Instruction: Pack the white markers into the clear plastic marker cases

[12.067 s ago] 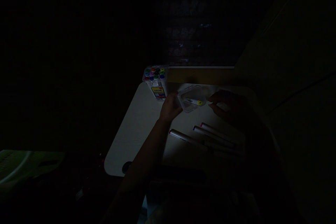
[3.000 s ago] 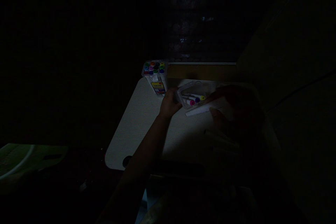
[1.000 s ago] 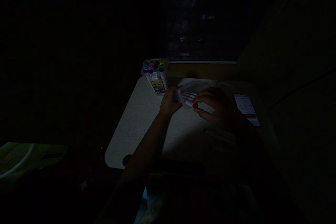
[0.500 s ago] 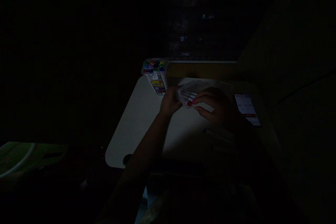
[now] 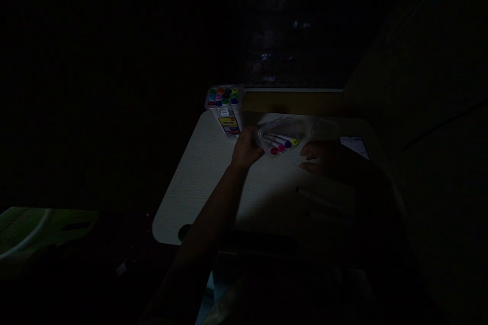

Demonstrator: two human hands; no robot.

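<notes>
My left hand (image 5: 246,148) grips a clear plastic marker case (image 5: 263,137) that lies tilted with its mouth toward the right. Several white markers (image 5: 280,139) rest inside it, their red, pink, purple and yellow cap ends at the opening. To the right of the case, my right hand (image 5: 320,156) is in the air with thumb and fingers apart and nothing between them. Dim shapes like more markers (image 5: 320,200) lie on the table in the shadow below it.
A second clear case (image 5: 230,124), full of markers with coloured caps, stands upright at the table's back left. The phone (image 5: 354,145) lies to the right, partly behind my right arm. Everything sits on a pale table (image 5: 202,177) with rounded corners; the surroundings are very dark.
My right hand has let go of the pink-capped marker and drawn back to the right, uncovering the purple and yellow caps. The left hand and case have barely moved.
</notes>
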